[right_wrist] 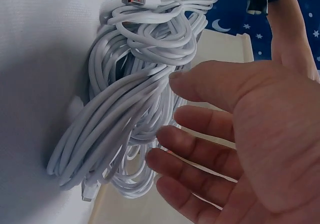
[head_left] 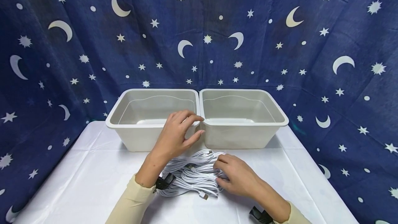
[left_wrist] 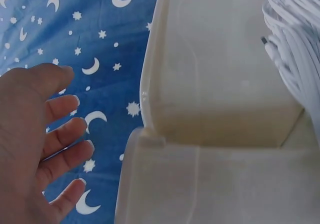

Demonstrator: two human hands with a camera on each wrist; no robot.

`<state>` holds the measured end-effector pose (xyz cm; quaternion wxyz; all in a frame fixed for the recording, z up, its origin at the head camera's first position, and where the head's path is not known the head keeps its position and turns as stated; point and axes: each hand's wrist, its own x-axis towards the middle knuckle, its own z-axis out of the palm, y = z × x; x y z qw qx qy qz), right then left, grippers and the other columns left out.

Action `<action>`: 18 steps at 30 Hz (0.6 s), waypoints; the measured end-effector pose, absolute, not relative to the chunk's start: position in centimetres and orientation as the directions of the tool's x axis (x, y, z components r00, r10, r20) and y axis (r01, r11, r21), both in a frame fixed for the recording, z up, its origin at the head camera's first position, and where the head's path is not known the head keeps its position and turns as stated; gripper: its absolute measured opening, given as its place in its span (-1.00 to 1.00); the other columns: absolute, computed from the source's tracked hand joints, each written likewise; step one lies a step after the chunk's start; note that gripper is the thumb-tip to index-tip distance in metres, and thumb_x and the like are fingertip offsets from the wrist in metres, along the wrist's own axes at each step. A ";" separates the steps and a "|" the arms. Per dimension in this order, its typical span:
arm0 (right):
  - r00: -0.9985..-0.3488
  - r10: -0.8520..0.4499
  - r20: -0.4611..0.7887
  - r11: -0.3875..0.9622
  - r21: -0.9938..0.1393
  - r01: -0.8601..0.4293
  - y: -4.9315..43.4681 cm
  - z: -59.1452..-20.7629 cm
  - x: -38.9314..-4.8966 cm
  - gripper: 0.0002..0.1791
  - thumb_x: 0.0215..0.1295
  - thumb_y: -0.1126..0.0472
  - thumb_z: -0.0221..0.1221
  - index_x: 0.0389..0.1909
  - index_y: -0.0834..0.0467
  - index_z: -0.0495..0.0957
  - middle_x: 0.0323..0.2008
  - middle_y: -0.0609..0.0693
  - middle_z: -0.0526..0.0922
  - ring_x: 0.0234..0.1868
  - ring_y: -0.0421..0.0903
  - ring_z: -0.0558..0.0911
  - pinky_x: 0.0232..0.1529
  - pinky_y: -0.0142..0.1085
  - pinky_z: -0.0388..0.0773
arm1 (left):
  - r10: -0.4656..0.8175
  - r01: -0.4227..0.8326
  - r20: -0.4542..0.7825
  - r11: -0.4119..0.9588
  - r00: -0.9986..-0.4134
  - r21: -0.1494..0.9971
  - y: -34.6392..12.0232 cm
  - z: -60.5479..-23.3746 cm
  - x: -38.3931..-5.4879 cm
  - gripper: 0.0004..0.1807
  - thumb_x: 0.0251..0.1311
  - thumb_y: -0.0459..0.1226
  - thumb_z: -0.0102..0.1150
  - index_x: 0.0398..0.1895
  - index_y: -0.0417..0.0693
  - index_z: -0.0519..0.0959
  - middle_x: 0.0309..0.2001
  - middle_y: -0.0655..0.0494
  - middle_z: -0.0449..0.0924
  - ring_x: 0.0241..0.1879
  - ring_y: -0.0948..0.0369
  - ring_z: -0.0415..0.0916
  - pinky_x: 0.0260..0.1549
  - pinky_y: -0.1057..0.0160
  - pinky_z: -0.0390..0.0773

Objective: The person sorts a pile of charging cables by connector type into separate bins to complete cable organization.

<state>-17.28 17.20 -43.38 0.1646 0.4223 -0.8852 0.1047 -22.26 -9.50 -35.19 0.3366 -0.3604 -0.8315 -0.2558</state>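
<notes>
White cables heaped, bins at eleven and one o'clock | left hand, empty, loosely spread, at eleven | right hand, empty, relaxed, at three

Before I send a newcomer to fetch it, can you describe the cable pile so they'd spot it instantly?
On the white table, two pale bins stand side by side. The cable pile lies in front of them, beside the right hand. Unlike the bins, it is a heap of looped white cords with plugs.
</notes>
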 end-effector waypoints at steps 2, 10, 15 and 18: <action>-0.601 -0.713 0.361 0.631 -0.044 -0.775 17.2 -43.3 -17.3 -0.72 0.14 0.04 0.52 -0.17 -0.02 0.69 -0.21 -0.22 0.58 -0.22 -0.23 0.58 -0.12 -0.20 0.61 | 0.434 0.772 0.738 0.608 -0.516 0.182 -8.9 -35.3 -22.4 -0.67 0.40 -0.05 0.32 0.12 0.06 0.69 0.02 0.14 0.63 0.13 0.08 0.57 0.26 -0.06 0.42; -0.621 -0.725 0.298 0.634 -0.066 -0.771 17.2 -43.4 -17.2 -0.76 0.11 0.10 0.53 -0.26 0.01 0.69 -0.28 -0.19 0.62 -0.31 -0.30 0.54 -0.23 -0.24 0.60 | 0.480 0.788 0.707 0.590 -0.518 0.177 -6.1 -35.7 -23.2 -0.65 0.42 -0.04 0.28 0.18 0.08 0.67 0.09 0.13 0.60 0.18 0.06 0.54 0.27 -0.05 0.44; -0.624 -0.734 0.267 0.631 -0.072 -0.772 17.0 -43.4 -17.3 -0.76 0.08 0.14 0.53 -0.28 0.00 0.67 -0.32 -0.22 0.58 -0.37 -0.34 0.44 -0.29 -0.29 0.54 | 0.511 0.792 0.682 0.587 -0.524 0.168 -4.5 -35.8 -23.7 -0.61 0.40 -0.08 0.32 0.23 0.07 0.65 0.10 0.14 0.59 0.17 0.07 0.54 0.23 -0.03 0.47; -0.630 -0.737 0.245 0.635 -0.066 -0.769 16.9 -43.4 -17.2 -0.76 0.09 0.14 0.53 -0.29 -0.01 0.67 -0.32 -0.23 0.58 -0.36 -0.34 0.46 -0.29 -0.29 0.56 | 0.525 0.793 0.665 0.584 -0.531 0.173 -3.6 -36.0 -23.9 -0.59 0.38 -0.11 0.34 0.25 0.05 0.65 0.11 0.11 0.59 0.16 0.07 0.55 0.20 -0.02 0.49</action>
